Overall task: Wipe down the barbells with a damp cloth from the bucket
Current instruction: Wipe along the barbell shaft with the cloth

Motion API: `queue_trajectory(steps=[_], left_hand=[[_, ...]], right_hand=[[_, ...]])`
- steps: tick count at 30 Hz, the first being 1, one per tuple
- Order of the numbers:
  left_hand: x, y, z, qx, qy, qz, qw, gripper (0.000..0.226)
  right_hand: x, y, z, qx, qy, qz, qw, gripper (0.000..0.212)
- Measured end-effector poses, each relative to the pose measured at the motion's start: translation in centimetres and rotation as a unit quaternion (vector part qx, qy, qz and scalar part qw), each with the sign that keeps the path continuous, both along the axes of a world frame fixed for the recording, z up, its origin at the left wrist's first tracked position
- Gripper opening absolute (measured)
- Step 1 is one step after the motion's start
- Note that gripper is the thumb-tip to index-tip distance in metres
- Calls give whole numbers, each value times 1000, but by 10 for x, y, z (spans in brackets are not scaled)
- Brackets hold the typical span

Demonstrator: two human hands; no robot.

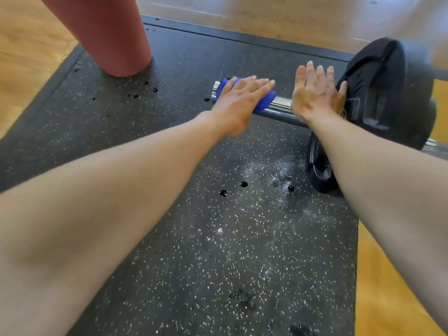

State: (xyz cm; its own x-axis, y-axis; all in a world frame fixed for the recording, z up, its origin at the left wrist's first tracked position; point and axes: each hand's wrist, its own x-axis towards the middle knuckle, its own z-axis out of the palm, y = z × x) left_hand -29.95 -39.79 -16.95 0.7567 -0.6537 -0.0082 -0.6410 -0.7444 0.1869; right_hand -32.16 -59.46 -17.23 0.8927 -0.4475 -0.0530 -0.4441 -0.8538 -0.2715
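The left hand (238,98) is lying flat, fingers straight and together, pressing a blue cloth (263,103) onto the barbell (282,106). The cloth is bunching around the smooth chrome sleeve, showing as a soft, ribbed fold under the palm and again at the far left by the sleeve's round end cap. The right hand (315,93) is spreading open, palm down, fingers straight and slightly fanned, its heel resting on the sleeve and its thumb side touching the plate (378,98). Neither hand is curling round anything.

The barbell is lying across the mat (169,238), its shiny cylindrical sleeve running from the left end cap rightward into the plate. The plate is a thick black disc with a matte, rubbery face, moulded recesses and a raised rim; it is standing on edge on the mat. A grey bar is continuing past it at the right edge of the picture.

The mat is a dark rubber slab speckled with pale flecks, with a smooth bevelled border at its far side. Dark wet drops are dotting it near the forearms and also to the left near the bucket (104,32). A pale powdery smear is spreading just near of the plate. The bucket, a smooth pinkish-red cylinder, is standing at the far left on the mat, well apart from the barbell. Glossy wooden floor (29,44) is surrounding the mat.
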Motion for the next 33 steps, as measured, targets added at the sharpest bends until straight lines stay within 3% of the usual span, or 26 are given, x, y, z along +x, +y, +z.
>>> queue_trajectory(steps=[4, 9, 16, 21, 26, 31, 33], left_hand=[[5, 30, -1, 0, 3, 103, 995, 87], [-38, -32, -7, -34, -8, 5, 999, 90], [-38, 5, -4, -38, -5, 84, 996, 78], [-65, -11, -5, -46, 0, 19, 999, 87], [-71, 31, -14, -59, -33, 151, 986, 89], [-113, 9, -19, -87, -44, 57, 994, 94], [-108, 23, -20, -87, -49, 68, 993, 90]], right_hand=[[-10, 4, -2, -14, -8, -1, 1000, 71], [-19, 10, -2, -22, -20, -14, 999, 70], [-36, 20, -5, -1, -35, -14, 999, 69], [-50, 26, -9, -21, -55, -22, 998, 69], [-64, 36, -8, -27, -40, -13, 999, 70], [-84, 46, -8, -32, -20, -13, 999, 70], [-94, 49, -8, -30, -18, -10, 999, 69]])
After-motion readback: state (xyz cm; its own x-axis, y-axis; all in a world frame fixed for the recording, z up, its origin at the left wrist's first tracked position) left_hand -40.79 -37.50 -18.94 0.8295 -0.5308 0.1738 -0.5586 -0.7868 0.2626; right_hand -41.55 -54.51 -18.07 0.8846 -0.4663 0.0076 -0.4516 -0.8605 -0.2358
